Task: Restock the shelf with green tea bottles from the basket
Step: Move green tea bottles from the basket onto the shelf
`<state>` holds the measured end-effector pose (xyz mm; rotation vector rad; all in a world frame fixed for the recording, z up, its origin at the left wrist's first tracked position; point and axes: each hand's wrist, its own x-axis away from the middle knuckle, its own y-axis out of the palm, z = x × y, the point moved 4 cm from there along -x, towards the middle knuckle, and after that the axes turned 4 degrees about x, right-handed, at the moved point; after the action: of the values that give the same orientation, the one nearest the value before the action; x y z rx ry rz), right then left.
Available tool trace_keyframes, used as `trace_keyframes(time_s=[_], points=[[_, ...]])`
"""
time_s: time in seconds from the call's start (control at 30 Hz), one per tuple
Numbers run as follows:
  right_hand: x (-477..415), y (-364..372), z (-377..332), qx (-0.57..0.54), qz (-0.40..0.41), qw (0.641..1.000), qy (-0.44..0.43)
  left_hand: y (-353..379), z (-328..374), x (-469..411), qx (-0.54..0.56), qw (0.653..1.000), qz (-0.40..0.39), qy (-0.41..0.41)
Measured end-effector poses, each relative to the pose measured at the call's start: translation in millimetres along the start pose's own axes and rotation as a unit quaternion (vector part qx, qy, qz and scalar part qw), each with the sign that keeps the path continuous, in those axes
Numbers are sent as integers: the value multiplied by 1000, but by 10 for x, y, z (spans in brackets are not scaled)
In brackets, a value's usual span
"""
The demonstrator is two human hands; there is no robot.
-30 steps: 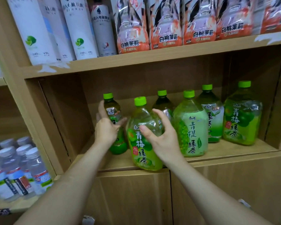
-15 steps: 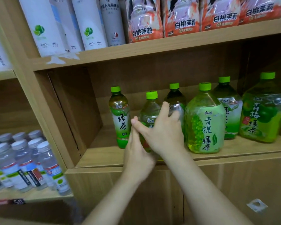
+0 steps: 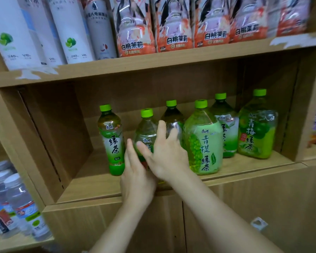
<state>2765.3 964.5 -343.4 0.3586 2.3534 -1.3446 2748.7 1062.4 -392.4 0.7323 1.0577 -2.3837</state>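
Note:
A large green tea bottle (image 3: 146, 127) with a green cap stands on the wooden shelf (image 3: 91, 185), second from the left in the row. My left hand (image 3: 135, 178) presses its straight fingers against the bottle's lower left side. My right hand (image 3: 165, 154) lies over the bottle's front with fingers spread and extended, hiding most of the label. A slim green tea bottle (image 3: 112, 141) stands just left of my hands. No basket is in view.
Right of my hands stand a dark bottle (image 3: 171, 114) behind, a pale-labelled large bottle (image 3: 204, 143), another (image 3: 226, 128) behind it, and a lime-labelled one (image 3: 256, 128). Bare shelf lies left of the slim bottle. Water bottles (image 3: 20, 207) fill the lower left bay.
My left hand left the slim bottle and joined my right hand on the large bottle. That bottle has moved from the shelf's front edge farther back, into the row.

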Motion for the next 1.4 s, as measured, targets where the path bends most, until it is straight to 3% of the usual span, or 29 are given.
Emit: trace_keyframes(time_s=[0.07, 0.17, 0.27, 0.33, 0.47, 0.57, 0.67, 0.8, 0.93, 1.07, 1.4], points=[[58, -148, 161, -30, -31, 998, -49, 16, -4, 1, 0, 1000, -2, -14], [235, -643, 572, -131, 122, 981, -72, 47, 30, 15, 29, 999, -1, -39], [284, -1133, 1292, -150, 265, 952, 24, 111, 57, 5, 52, 997, 1, -65], [176, -1321, 1759, -80, 280, 951, 105, 102, 86, 0, 42, 998, 28, -49], [-167, -1301, 2280, -70, 179, 967, 166, 56, 465, 99, -5, 986, 109, 129], [-357, -1179, 2431, -160, 117, 961, 191, 238, 839, 154, -3, 976, 56, 211], [-384, -1151, 2462, -124, 126, 963, 204, 506, 1047, 88, -36, 970, -10, 240], [-250, -1199, 2433, -47, 137, 973, 183, 808, 1100, -69, -104, 964, -75, 232], [-75, -1272, 2465, -34, 139, 981, 133, 868, 1055, -132, -108, 967, -72, 221], [9, -1320, 2461, -164, 68, 981, 75, 876, 1048, -140, -119, 967, -55, 217], [-45, -1157, 2272, -404, -93, 910, 23, 626, 1079, -267, -20, 979, -34, 200]])
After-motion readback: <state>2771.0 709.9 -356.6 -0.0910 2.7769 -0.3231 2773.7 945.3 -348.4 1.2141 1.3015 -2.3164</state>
